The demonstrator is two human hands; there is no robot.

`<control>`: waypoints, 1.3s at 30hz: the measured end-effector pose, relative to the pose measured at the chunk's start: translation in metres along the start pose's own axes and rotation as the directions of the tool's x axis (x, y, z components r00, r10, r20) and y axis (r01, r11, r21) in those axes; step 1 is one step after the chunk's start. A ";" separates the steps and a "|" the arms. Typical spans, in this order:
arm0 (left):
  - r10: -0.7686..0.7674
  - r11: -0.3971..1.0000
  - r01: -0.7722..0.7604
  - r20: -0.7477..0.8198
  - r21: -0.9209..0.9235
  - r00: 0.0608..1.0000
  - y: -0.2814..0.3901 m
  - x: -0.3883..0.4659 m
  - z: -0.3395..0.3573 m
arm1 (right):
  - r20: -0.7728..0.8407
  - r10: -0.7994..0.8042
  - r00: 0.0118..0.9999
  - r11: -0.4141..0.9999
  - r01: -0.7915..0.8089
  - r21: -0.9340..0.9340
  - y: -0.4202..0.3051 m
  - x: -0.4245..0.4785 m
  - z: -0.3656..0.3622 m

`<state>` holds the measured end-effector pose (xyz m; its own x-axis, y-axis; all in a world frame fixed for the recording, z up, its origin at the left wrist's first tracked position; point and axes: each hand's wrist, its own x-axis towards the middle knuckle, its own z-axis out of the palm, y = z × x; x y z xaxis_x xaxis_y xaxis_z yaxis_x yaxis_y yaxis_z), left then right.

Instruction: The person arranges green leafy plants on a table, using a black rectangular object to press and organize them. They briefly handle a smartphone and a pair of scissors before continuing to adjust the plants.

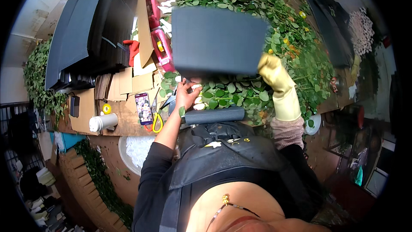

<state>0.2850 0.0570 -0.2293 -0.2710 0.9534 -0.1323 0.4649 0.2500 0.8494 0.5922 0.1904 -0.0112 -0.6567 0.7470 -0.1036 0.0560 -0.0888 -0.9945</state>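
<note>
My right hand, in a yellow rubber glove, grips the right edge of a dark corrugated sheet. The sheet is raised over the work table and slightly blurred. My bare left hand is near the sheet's lower left corner, fingers at several white flower heads; whether it pinches one is unclear. Leafy green stems extend rightward from those heads, partly hidden under the sheet. Closest to my body lies a rolled piece of dark corrugated material. Yellow-and-orange-handled scissors rest left of my left forearm.
A phone and white bottle lie along the table's near edge. Cardboard pieces and pink tape dispensers sit left of the sheet. Tall stacked dark sheets stand far left; leafy stems cover the right side.
</note>
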 end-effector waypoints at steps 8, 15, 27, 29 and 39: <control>0.185 0.977 -0.136 0.342 -0.165 0.921 -0.047 0.021 -0.054 | 0.149 0.449 0.881 0.529 -0.127 -0.839 0.023 0.019 0.080; 0.439 0.641 -0.685 0.566 0.347 0.698 0.073 0.006 -0.070 | 0.128 0.647 0.752 0.161 0.029 -0.987 0.074 0.032 0.106; 0.504 0.462 -0.816 0.654 0.349 0.565 0.055 0.008 -0.029 | 0.379 0.461 0.802 0.276 0.277 -0.921 0.016 0.000 0.149; 0.512 0.453 -0.820 0.651 0.350 0.561 0.054 0.009 -0.027 | 0.182 0.550 0.815 0.081 0.165 -0.983 0.057 0.010 0.172; 0.608 0.532 -0.773 0.481 0.344 0.632 0.017 0.019 0.010 | 0.367 0.198 0.909 0.436 0.253 -0.864 -0.013 0.130 0.252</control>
<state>0.2956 0.0814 -0.2225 0.5163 0.8358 0.1868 0.7473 -0.5462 0.3783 0.3164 0.1220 -0.0074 -0.8617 0.4199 -0.2849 0.5074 0.7196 -0.4741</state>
